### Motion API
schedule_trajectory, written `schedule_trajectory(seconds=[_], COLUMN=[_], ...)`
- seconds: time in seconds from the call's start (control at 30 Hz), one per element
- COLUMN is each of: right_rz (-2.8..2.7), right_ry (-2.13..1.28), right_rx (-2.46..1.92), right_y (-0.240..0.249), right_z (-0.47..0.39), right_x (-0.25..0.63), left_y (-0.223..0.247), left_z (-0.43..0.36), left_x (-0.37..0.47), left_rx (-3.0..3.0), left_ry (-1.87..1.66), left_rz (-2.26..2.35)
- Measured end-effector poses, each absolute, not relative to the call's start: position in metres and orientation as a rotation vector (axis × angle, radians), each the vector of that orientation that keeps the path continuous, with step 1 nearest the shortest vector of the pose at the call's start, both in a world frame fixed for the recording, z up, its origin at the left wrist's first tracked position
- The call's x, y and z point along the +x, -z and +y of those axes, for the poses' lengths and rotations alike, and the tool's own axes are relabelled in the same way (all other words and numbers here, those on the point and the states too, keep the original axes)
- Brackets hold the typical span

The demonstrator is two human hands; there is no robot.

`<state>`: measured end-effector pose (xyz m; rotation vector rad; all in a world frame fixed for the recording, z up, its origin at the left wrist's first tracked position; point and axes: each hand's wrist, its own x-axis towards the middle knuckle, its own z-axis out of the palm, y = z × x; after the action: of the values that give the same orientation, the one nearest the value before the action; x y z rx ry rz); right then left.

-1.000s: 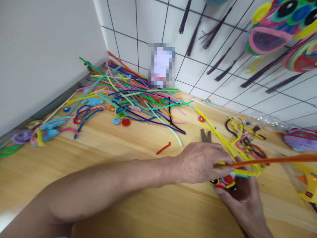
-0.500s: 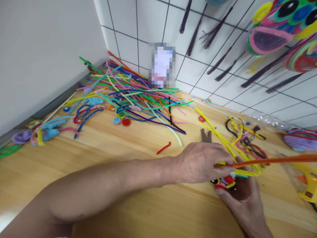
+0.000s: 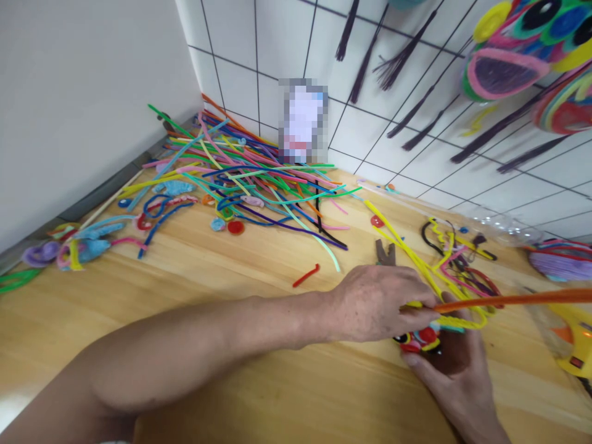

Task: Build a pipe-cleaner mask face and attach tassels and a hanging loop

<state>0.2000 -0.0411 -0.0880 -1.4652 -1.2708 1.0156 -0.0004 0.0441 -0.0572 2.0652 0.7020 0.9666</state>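
My left hand (image 3: pixel 386 302) reaches across from the left, fingers closed in a pinch. From its fingertips an orange pipe cleaner (image 3: pixel 513 300) runs to the right edge of the view. A bit of yellow shows between the same fingers. Just below, my right hand (image 3: pixel 462 382) is curled round a small colourful craft piece (image 3: pixel 426 337) with red, yellow, black and pale blue parts; the left hand covers its top. A yellow pipe cleaner loop (image 3: pixel 478 319) lies against the right hand's fingers. Brown pliers-like jaws (image 3: pixel 385 251) stick out beyond the left hand.
A heap of coloured pipe cleaners (image 3: pixel 259 179) lies by the tiled wall, below a blurred phone (image 3: pixel 301 123). Finished-looking ornaments with dark tassels (image 3: pixel 506 74) hang at upper right. A yellow glue gun (image 3: pixel 580 339) is at the right edge. A short red piece (image 3: pixel 306 275) lies mid-table.
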Motion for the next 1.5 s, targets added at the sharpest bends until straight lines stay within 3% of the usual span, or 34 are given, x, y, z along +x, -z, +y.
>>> schedule_trajectory(seconds=[1.5], right_rz=[-1.315], right_ry=[-1.02], right_rx=[-1.43], right_y=[0.09], right_z=[-0.039], right_x=[0.201], left_y=[0.061], left_z=[0.044], left_x=[0.0], left_rx=[2.147], left_ry=[-0.97], left_rz=[0.718])
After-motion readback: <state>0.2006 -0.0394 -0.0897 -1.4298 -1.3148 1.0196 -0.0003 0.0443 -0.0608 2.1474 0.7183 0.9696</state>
